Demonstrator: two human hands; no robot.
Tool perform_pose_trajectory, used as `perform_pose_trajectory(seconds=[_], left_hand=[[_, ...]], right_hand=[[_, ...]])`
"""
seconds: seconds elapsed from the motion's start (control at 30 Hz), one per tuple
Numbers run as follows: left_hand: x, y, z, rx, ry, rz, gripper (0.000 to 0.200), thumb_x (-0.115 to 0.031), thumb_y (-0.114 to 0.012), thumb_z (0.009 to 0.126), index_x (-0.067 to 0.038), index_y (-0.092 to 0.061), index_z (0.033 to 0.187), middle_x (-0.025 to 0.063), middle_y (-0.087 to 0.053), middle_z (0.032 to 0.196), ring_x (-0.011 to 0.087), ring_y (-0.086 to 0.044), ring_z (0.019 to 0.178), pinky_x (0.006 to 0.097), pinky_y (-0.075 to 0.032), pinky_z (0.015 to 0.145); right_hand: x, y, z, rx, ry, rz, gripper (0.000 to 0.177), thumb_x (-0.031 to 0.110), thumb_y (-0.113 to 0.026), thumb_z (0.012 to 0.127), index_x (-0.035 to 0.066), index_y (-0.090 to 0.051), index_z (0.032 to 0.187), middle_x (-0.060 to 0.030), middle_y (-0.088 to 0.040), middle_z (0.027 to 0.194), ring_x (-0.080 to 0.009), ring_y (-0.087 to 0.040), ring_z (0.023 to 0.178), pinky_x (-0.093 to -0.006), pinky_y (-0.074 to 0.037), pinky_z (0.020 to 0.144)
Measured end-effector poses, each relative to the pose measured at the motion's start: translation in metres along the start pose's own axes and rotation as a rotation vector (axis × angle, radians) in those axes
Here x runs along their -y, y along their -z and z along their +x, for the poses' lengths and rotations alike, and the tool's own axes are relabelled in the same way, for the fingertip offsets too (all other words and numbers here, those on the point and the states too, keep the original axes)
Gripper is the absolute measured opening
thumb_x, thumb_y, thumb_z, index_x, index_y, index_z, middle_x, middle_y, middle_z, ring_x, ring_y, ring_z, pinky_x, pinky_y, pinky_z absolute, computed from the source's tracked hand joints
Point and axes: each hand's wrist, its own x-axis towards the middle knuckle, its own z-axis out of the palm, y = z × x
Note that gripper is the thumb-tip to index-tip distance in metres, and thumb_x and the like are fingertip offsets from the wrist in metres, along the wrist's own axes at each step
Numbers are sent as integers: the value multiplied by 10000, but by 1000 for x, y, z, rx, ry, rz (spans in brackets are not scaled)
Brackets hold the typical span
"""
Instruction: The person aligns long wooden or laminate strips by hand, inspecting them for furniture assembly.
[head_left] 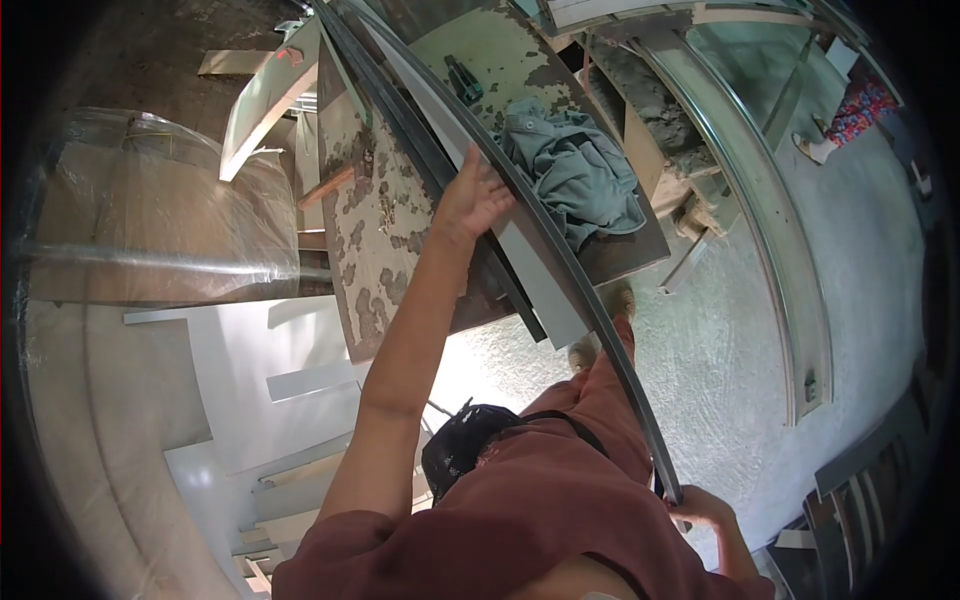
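A long dark grey strip point(570, 262) runs from the top of the view, over the worn table point(360, 240), down to my right side. My right hand point(700, 508) is closed around its near end. My left hand point(475, 200) lies against the strip's left side with its fingers spread, over a white strip point(530, 270). Other dark strips point(415, 165) lie on the table under and left of my left hand. A crumpled grey-green garment point(570, 165) rests on the table right of the long strip, below a small dark green object point(463, 80).
Plastic-wrapped goods point(170, 210) stand at the left, above white panels point(250, 370). A long pale frame point(760, 210) curves down the right side. Part of another person point(855, 120) shows at the upper right. Dark slatted pieces point(870, 500) lie at the lower right.
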Motion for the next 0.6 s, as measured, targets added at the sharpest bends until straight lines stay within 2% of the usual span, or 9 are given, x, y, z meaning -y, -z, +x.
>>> perform_pose_trajectory(seconds=[0.03,0.13,0.2,0.33,0.37,0.4,0.43,0.5,0.6], left_hand=[[-4,-5,-6,-77,-45,0,934,-513,-563,783,56,-73,1340,276,-270,1298,364,-335,1202,448,-296,993],[-8,9,-15,-110,-195,43,910,-481,-558,806,53,-59,1348,268,-268,1315,358,-342,1205,454,-294,988],[-13,1,-46,-138,-239,151,861,-463,-549,819,37,-92,1350,252,-277,1322,351,-353,1200,444,-295,988],[-4,24,-93,-361,-342,489,700,-410,-508,857,-18,-196,1346,200,-331,1315,324,-390,1177,402,-317,971],[3,30,-100,-496,-378,599,637,-407,-515,850,-25,-287,1306,163,-447,1216,274,-455,1116,359,-373,902],[10,33,-107,-503,-376,595,637,-407,-515,850,-25,-287,1306,163,-447,1216,274,-455,1116,359,-373,902],[18,34,-113,-580,-345,754,624,-397,-523,845,-8,-309,1284,165,-486,1131,264,-495,1041,355,-397,849],[42,40,-118,-659,-310,900,611,-386,-530,841,9,-332,1262,167,-524,1045,254,-535,966,351,-421,795],[80,43,-124,-718,-328,1213,562,-369,-537,834,26,-374,1198,149,-558,889,252,-568,863,329,-436,741]], right_hand=[[12,6,-6,-4,-2,113,257,312,-610,723,63,-580,778,-55,-598,674,-147,-583,647,-294,-452,576],[31,26,-5,-54,17,168,243,264,-599,714,37,-584,800,-61,-600,674,-148,-588,645,-296,-459,568],[52,41,-8,-168,132,164,267,217,-670,755,16,-590,911,-61,-606,711,-137,-593,601,-280,-490,554],[114,60,-15,-250,216,212,287,308,-594,745,42,-589,853,-56,-578,637,-143,-576,575,-289,-462,539],[125,64,-10,-323,249,225,287,317,-584,757,42,-583,840,-56,-572,628,-133,-565,546,-284,-449,518],[143,68,-10,-413,274,203,288,318,-583,761,39,-577,836,-68,-567,626,-140,-556,530,-287,-441,503],[158,74,-5,-487,236,110,330,339,-584,758,24,-574,856,-116,-589,672,-213,-590,595,-317,-457,552],[173,80,27,-700,600,59,387,348,-613,754,-21,-571,866,-83,-543,623,-133,-530,535,-283,-414,474],[218,89,53,-747,684,87,458,385,-601,748,-36,-573,926,-108,-563,662,-166,-548,588,-314,-431,529]])
